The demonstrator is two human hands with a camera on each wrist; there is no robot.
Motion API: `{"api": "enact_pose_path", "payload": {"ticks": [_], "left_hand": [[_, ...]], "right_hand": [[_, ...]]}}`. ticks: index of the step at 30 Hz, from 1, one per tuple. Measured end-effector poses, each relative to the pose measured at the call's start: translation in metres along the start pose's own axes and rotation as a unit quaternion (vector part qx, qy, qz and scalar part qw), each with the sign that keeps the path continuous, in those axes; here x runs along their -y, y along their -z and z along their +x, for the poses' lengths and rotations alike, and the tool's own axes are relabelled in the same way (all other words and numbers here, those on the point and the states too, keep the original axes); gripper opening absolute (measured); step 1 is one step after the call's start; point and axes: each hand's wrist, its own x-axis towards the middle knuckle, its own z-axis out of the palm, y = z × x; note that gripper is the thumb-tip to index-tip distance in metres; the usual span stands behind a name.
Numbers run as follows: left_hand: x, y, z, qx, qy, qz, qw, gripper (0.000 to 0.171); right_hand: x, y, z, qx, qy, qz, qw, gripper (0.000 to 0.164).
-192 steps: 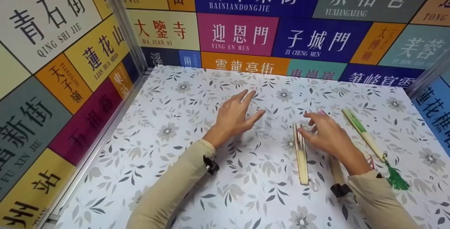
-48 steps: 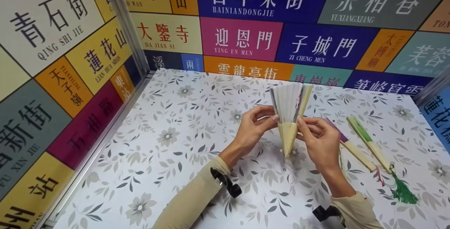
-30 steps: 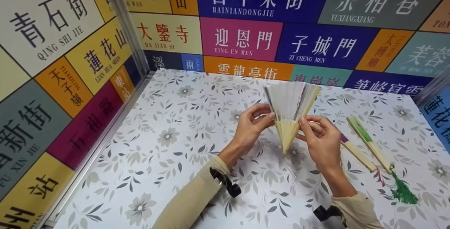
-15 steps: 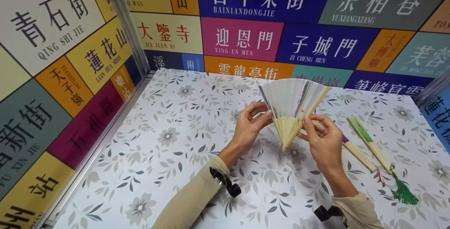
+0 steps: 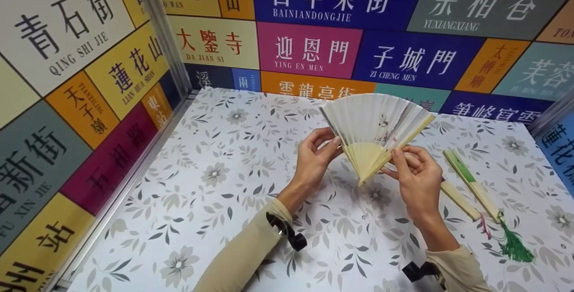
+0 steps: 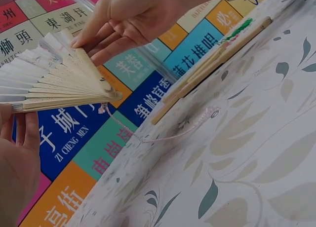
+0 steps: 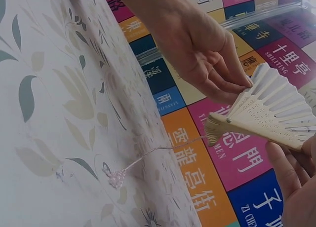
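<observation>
A white folding fan (image 5: pixel 365 124) with pale bamboo ribs is spread partway above the table, its pivot pointing down toward me. My left hand (image 5: pixel 314 155) pinches the left outer rib between thumb and fingers. On the opposite rib, my right hand (image 5: pixel 417 175) pinches in the same way. Small printed marks show on the right part of the leaf. From the pivot a pale pink cord (image 6: pixel 163 138) hangs, seen in both wrist views; the fan (image 7: pixel 276 103) appears there with its pierced ribs.
Two folded fans lie at the right: a green fan (image 5: pixel 471 184) with a green tassel (image 5: pixel 515 242), and another fan (image 5: pixel 459 200) with a pink cord, partly behind my right hand. The floral tabletop (image 5: pixel 215 220) meets colourful sign-printed walls (image 5: pixel 309 50) at the back and sides.
Earlier the fan lay folded on the table, both hands free. Since being picked up, it has spread steadily wider as my hands moved apart.
</observation>
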Motion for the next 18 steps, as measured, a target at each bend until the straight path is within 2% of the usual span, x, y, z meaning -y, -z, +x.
{"api": "enact_pose_path", "payload": {"ticks": [18], "left_hand": [[-0.0025,0.0006,0.0020,-0.038,-0.012,-0.014,0.9991,0.026]], "right_hand": [[-0.0015,0.0026,0.0028,-0.010,-0.012,0.048,0.999,0.034]]}}
